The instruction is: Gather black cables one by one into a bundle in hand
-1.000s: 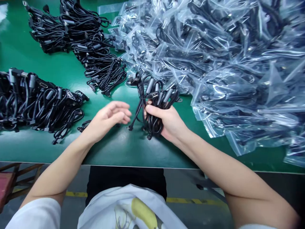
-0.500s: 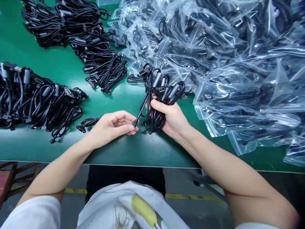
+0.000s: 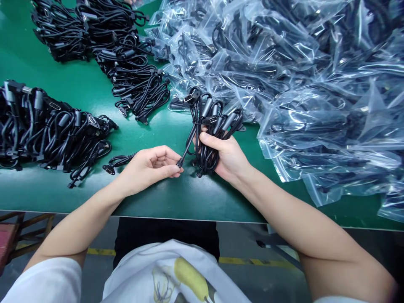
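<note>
Presently, the left hand (image 3: 154,167) pinches one cable connector (image 3: 179,164) between thumb and fingers, remaining fingers loosely curled; the right hand (image 3: 226,155) closes around several tied black cables (image 3: 206,158), over the tabletop (image 3: 176,204). Grip the connector by its housing, keep its lead free of strain, and support the coils without crushing them. Just beside the left hand lies one coiled cable (image 3: 118,160). Farther left, a cable pile (image 3: 47,130) spreads across the glossy green surface. Beyond, a second pile (image 3: 123,59) adjoins clear zip bags (image 3: 284,88), apparently holding similar cables. Below, the grey floor (image 3: 96,271) bears a yellow stripe (image 3: 101,252).
</note>
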